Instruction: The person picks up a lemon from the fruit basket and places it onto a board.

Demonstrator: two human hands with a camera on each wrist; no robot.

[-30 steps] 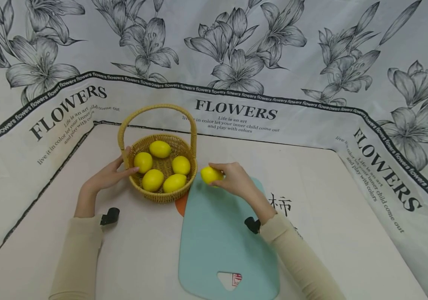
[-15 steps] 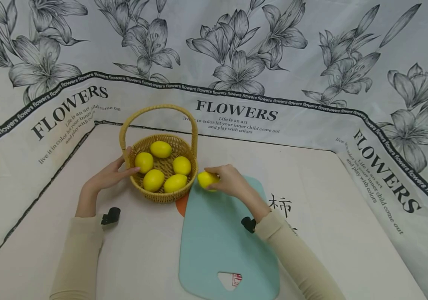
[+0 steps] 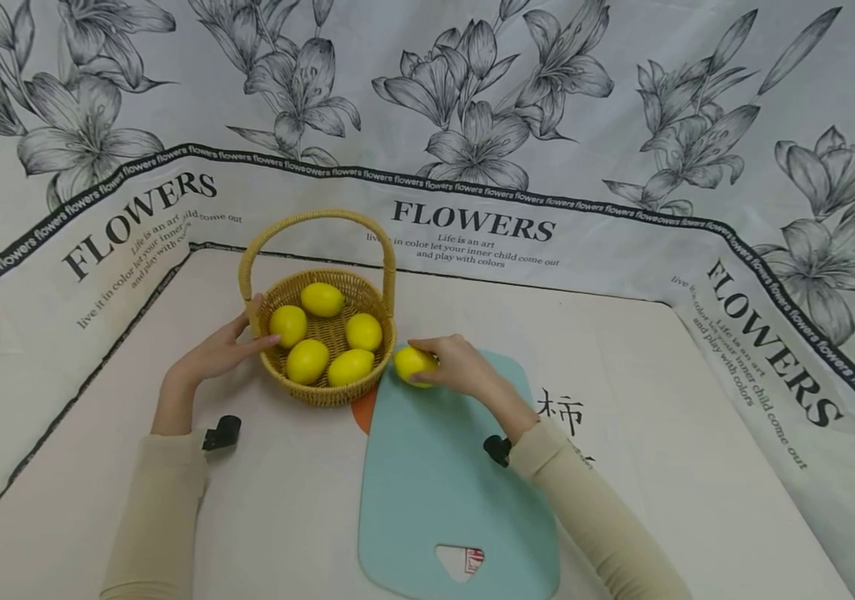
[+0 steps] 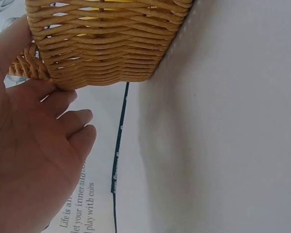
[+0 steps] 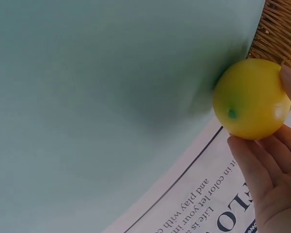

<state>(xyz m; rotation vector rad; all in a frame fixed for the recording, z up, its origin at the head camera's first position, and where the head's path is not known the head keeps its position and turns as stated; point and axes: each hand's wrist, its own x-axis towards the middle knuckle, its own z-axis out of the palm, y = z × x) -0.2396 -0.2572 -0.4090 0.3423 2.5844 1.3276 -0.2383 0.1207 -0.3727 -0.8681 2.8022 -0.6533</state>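
Observation:
A wicker basket with a tall arched handle stands on the table, with several yellow lemons lying inside. My left hand holds its left side, thumb at the rim and fingers round the outside near the handle's foot. In the left wrist view the woven wall lies between thumb and fingers. My right hand pinches another lemon between thumb and fingers at the far left corner of a light blue cutting board. The right wrist view shows this lemon low over the board, close beside the basket.
The board's near end has a cut-out hole. An orange print on the white tablecloth peeks out between basket and board. Behind the table hangs a flower-printed cloth.
My right hand has moved slightly left and down with the lemon, bringing it to the board's corner near the basket. The left hand and basket have stayed in place.

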